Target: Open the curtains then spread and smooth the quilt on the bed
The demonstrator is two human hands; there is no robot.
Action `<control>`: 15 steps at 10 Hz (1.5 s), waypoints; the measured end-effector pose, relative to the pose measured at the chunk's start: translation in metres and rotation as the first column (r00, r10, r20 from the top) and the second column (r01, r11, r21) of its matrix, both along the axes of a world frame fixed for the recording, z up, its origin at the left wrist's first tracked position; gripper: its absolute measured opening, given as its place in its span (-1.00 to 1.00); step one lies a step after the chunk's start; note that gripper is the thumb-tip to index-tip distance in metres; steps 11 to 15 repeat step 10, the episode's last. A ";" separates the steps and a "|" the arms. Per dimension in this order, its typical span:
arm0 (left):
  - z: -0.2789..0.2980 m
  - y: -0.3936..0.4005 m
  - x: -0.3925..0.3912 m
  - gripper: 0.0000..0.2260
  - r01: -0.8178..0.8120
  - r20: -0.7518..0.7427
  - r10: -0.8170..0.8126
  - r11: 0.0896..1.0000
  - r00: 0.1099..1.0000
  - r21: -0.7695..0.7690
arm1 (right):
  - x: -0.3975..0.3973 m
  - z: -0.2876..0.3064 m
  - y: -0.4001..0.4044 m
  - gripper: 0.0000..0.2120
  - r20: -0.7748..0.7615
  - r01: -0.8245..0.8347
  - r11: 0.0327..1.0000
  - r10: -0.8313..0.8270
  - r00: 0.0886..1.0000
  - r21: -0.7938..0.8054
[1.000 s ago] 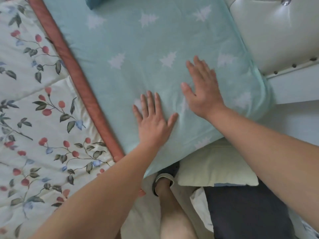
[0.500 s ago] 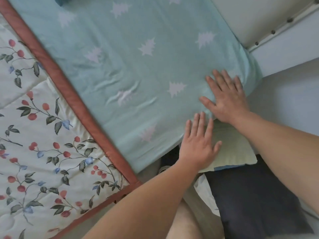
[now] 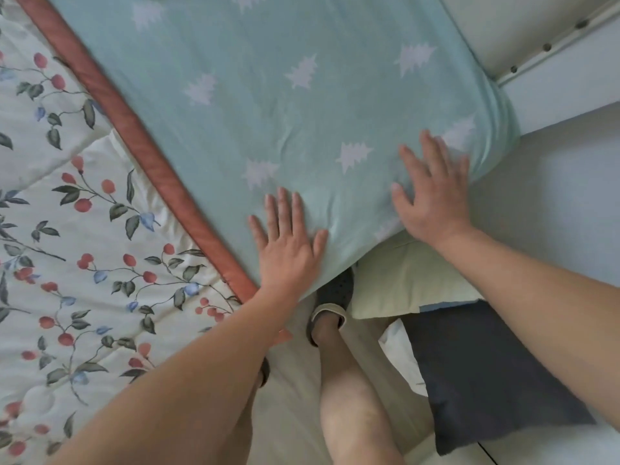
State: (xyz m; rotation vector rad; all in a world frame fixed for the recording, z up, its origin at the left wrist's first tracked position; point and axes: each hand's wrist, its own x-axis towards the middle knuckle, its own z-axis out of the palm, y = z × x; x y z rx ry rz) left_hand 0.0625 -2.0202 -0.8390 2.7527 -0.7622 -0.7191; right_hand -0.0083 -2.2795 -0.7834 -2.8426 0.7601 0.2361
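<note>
A white floral quilt (image 3: 84, 236) with a rust-red border (image 3: 157, 166) covers the left of the bed. Beside it lies a pale green sheet (image 3: 268, 105) printed with white trees, reaching the bed's near corner. My left hand (image 3: 288, 243) lies flat with straight fingers on the green sheet near its front edge, close to the quilt's border. My right hand (image 3: 432, 193) presses flat on the same sheet at the right corner, fingers spread. No curtains are in view.
A padded white headboard (image 3: 503, 25) with studs stands at the upper right. Below the bed edge sit a pale yellow pillow (image 3: 406, 283) and a dark grey cushion (image 3: 486, 374) on the floor. My leg and slippered foot (image 3: 332, 307) stand by the bed.
My left hand slid left from the sheet's edge by the pillow back onto the green sheet. My right hand stayed at the corner. The creases in the sheet have flattened.
</note>
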 end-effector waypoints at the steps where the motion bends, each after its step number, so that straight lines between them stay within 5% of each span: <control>1: 0.005 -0.041 -0.041 -0.25 -0.192 -0.067 0.190 0.981 0.979 -0.024 | 0.006 -0.016 0.027 -0.41 -0.036 -0.219 0.973 0.222 0.974 0.077; 3: 0.023 -0.102 -0.114 -0.22 -0.072 -0.217 0.053 0.994 0.975 -0.081 | -0.055 -0.014 -0.041 -0.37 -0.187 -0.091 0.996 0.091 0.978 0.009; 5: 0.064 -0.147 -0.124 -0.32 0.033 -0.350 -0.076 0.991 0.934 -0.127 | -0.067 0.019 -0.080 -0.34 -0.232 0.362 0.932 -0.357 0.905 -0.024; 6: 0.074 -0.159 -0.113 -0.38 0.037 -0.397 -0.078 0.993 0.915 -0.110 | -0.050 0.030 -0.087 -0.31 -0.183 0.283 0.949 -0.256 0.949 0.139; 7: 0.081 -0.152 -0.098 -0.41 0.068 -0.406 -0.115 0.990 0.906 -0.127 | -0.053 0.024 -0.099 -0.31 -0.346 0.529 0.807 -0.432 0.833 0.264; 8: 0.102 -0.137 -0.078 -0.46 0.140 -0.418 -0.164 0.986 0.893 -0.088 | -0.075 0.047 -0.095 -0.35 -0.493 0.705 0.679 -0.549 0.674 0.207; 10: 0.190 -0.117 -0.057 -0.42 0.347 -0.331 -0.349 0.936 0.877 -0.069 | -0.106 0.150 -0.034 -0.33 -0.420 0.575 0.793 -0.461 0.782 0.200; 15: 0.190 -0.117 -0.057 -0.42 0.347 -0.331 -0.349 0.936 0.877 -0.069 | -0.106 0.150 -0.034 -0.33 -0.420 0.575 0.793 -0.461 0.782 0.200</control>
